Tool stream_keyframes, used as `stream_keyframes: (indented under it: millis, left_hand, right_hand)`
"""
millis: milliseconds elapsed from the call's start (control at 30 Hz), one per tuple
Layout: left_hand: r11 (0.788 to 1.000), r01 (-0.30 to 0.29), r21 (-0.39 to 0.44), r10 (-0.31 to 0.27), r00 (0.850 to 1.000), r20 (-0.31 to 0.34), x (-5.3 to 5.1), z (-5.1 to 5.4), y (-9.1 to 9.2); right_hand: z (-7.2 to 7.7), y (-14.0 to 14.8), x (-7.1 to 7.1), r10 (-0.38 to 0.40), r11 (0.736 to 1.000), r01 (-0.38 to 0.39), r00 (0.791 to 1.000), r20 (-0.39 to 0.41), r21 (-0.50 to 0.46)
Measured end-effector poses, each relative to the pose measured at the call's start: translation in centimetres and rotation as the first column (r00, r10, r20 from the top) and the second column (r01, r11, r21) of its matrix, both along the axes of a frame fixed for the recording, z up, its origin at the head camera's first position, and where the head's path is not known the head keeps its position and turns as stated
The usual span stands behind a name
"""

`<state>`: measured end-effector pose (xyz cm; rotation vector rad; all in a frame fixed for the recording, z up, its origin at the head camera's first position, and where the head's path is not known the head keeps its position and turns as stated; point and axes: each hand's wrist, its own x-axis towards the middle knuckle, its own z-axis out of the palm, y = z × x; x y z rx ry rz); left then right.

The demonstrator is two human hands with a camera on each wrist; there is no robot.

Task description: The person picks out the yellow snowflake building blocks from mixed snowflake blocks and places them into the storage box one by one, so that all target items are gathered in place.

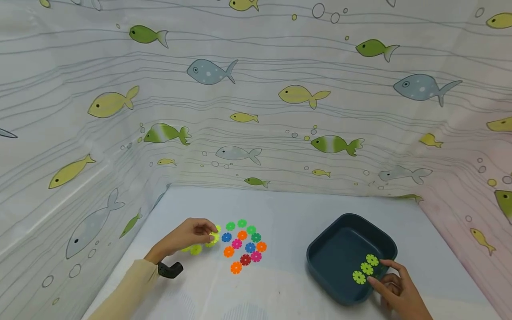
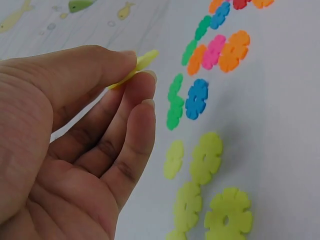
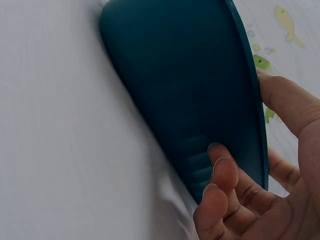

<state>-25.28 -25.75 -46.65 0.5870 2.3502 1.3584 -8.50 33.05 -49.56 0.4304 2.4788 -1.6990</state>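
Observation:
Between thumb and fingertips, my left hand [image 1: 196, 233] [image 2: 90, 130] pinches a yellow-green flower-shaped disc [image 2: 145, 61], seen edge-on in the left wrist view. More yellow-green discs [image 1: 195, 250] [image 2: 227, 219] lie on the table beneath and beside that hand. A dark blue-green tray [image 1: 334, 255] [image 3: 170, 65] stands at the right, with three yellow-green discs [image 1: 366, 268] in a slanting row inside. My right hand [image 1: 402, 289] [image 3: 265, 185] grips the tray's near right side, thumb and index finger at the rim, other fingers curled against its outer wall.
Flower discs in green, blue [image 1: 226, 237] [image 2: 197, 99], orange [image 1: 236, 267], pink [image 1: 256, 256] and dark red [image 1: 246, 260] lie flat between my left hand and the tray. Fish-printed sheeting [image 1: 280, 133] rises around the white table [image 1: 284, 231].

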Motion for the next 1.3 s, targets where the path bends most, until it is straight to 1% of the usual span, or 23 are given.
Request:
stream_keyframes:
  millis: [233, 300, 467, 633, 733, 867, 1033, 1300]
  left_hand:
    - [0.999, 0.04, 0.011, -0.04, 0.999, -0.013, -0.1, 0.4, 1.7]
    - [0.999, 0.052, 0.016, -0.051, 0.998, -0.021, -0.2, 0.5, 2.1]
    - [0.998, 0.055, 0.024, -0.055, 0.998, -0.02, -0.8, 0.9, 3.3]
    - [0.996, 0.072, 0.053, -0.072, 0.997, -0.016, -0.9, 1.4, 4.3]
    - [0.995, 0.085, 0.045, -0.084, 0.996, -0.032, -1.0, 1.5, 4.9]
    - [0.994, 0.103, 0.041, -0.101, 0.994, -0.044, -0.8, 1.5, 5.8]
    - [0.992, 0.114, 0.047, -0.112, 0.993, -0.037, -0.7, 1.5, 6.8]
    - [0.987, 0.139, 0.076, -0.135, 0.99, -0.047, -1.0, 1.7, 8.2]
  right_hand:
    - [-0.4, 0.2, 0.0, -0.001, 1.0, 0.001, 1.0, 0.001, -0.003]
    - [-0.5, 0.2, 0.1, 0.0, 1.0, 0.0, 1.0, -0.008, -0.005]
    - [-0.5, 0.1, 0.0, 0.002, 1.0, -0.002, 0.999, -0.042, 0.005]
    - [-0.5, 0.1, -0.4, 0.019, 0.999, -0.017, 0.997, -0.079, 0.032]
    - [-0.6, 0.0, -0.5, 0.025, 0.999, -0.022, 0.996, -0.088, 0.036]
    - [-0.6, 0.0, -0.4, 0.019, 0.999, -0.017, 0.998, -0.067, 0.032]
    - [-0.6, 0.2, 0.0, 0.015, 0.999, -0.013, 0.999, -0.037, 0.031]
    - [-0.9, 0.3, 0.3, 0.016, 0.999, -0.014, 0.998, -0.062, 0.028]
